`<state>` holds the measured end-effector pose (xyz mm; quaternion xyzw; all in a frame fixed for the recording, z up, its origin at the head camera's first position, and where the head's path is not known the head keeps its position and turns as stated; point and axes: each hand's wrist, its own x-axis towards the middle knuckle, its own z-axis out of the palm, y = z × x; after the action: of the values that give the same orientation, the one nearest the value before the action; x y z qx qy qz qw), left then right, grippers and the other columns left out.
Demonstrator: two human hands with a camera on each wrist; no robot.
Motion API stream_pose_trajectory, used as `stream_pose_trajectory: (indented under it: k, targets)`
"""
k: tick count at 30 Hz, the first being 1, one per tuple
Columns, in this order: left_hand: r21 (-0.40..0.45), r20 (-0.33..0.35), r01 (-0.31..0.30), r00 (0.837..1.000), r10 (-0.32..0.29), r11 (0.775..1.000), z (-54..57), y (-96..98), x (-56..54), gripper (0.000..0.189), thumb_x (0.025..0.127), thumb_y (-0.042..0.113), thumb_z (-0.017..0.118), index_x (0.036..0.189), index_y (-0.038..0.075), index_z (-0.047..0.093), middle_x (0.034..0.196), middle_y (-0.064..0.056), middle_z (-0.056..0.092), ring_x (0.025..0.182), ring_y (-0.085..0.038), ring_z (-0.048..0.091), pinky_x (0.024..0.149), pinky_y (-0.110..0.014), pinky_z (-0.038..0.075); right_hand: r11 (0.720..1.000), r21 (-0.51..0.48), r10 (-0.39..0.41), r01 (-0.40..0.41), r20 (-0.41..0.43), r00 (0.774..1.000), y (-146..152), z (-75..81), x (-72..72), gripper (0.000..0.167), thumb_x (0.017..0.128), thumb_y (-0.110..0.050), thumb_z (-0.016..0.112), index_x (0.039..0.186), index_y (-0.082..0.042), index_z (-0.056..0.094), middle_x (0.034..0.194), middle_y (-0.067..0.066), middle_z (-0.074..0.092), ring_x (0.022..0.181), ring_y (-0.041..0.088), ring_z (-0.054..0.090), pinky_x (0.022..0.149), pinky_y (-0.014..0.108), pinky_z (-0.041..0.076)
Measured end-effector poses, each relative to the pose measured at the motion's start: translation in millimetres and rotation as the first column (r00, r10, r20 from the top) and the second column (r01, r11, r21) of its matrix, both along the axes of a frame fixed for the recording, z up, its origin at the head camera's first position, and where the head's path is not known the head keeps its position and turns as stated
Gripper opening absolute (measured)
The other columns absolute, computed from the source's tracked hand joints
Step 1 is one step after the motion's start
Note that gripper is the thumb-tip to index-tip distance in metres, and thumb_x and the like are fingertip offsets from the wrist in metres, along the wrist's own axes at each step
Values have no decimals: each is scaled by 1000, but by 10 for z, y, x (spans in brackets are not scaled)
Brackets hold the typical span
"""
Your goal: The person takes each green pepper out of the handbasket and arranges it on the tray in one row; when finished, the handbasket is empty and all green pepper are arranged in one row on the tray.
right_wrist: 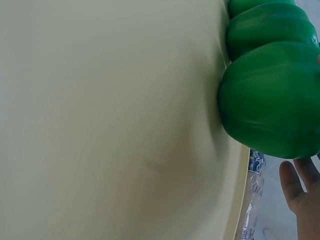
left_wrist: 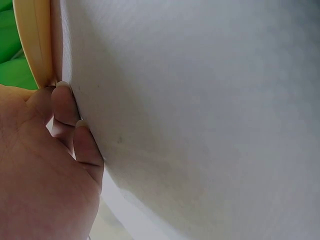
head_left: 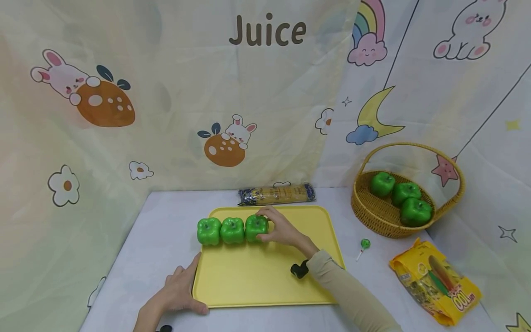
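Green pepper: rightmost of three in a row toward the yellow tray's far left part, close beside the middle pepper.
Right hand: bent round that pepper, fingers on the far side, thumb on the near side, parted only by its width; probably this leaves the left flank free to sit close to its neighbour.
Row's left end: the left pepper, at the far left corner.
Yellow tray: flat on the white tabletop.
Left hand: closed about the near left corner, thumb at the near edge, probably to stop the tray sliding.
Far side: a clear packet, beyond the tray.
Right side: a wicker basket holding three peppers; nearer, a lollipop and a yellow bag.
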<state>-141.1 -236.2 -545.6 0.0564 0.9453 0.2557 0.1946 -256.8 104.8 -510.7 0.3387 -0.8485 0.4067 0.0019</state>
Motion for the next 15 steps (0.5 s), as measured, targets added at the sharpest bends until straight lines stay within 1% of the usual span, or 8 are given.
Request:
stream_pose_trajectory:
  k: [4, 8, 12, 15]
  targets:
    - [-10, 12, -8, 1000, 8, 1000, -6, -4, 9, 159, 38, 67, 94, 163, 16, 10, 128, 1, 62, 89, -18, 38, 74, -33, 31, 1000, -22, -7, 7, 16, 1000, 21, -1, -3, 65, 83, -22, 82, 139, -3, 53, 141, 14, 52, 130, 36, 53, 105, 51, 47]
    - [-15, 16, -10, 1000, 11, 1000, -9, -5, 3, 159, 38, 68, 94, 163, 18, 9, 125, 1, 60, 90, -18, 39, 74, -33, 31, 998, -49, -28, 30, 39, 999, 95, 21, -25, 70, 83, -25, 82, 141, -5, 50, 142, 15, 51, 132, 42, 51, 106, 56, 45]
    - [-16, 8, -8, 1000, 8, 1000, -20, 0, -11, 159, 38, 69, 93, 163, 19, 9, 127, 1, 59, 90, -18, 39, 74, -33, 31, 996, -56, -71, 74, 58, 996, 235, 86, -52, 70, 83, -27, 81, 143, -7, 50, 142, 14, 52, 131, 40, 51, 105, 61, 42]
    - [-21, 2, -4, 1000, 4, 1000, -25, -1, -12, 160, 37, 70, 93, 163, 19, 9, 130, 1, 60, 90, -17, 39, 75, -33, 31, 992, -23, -120, 122, 75, 990, 373, 152, -70, 67, 87, -29, 78, 144, -10, 50, 147, 14, 49, 133, 38, 50, 105, 62, 41]
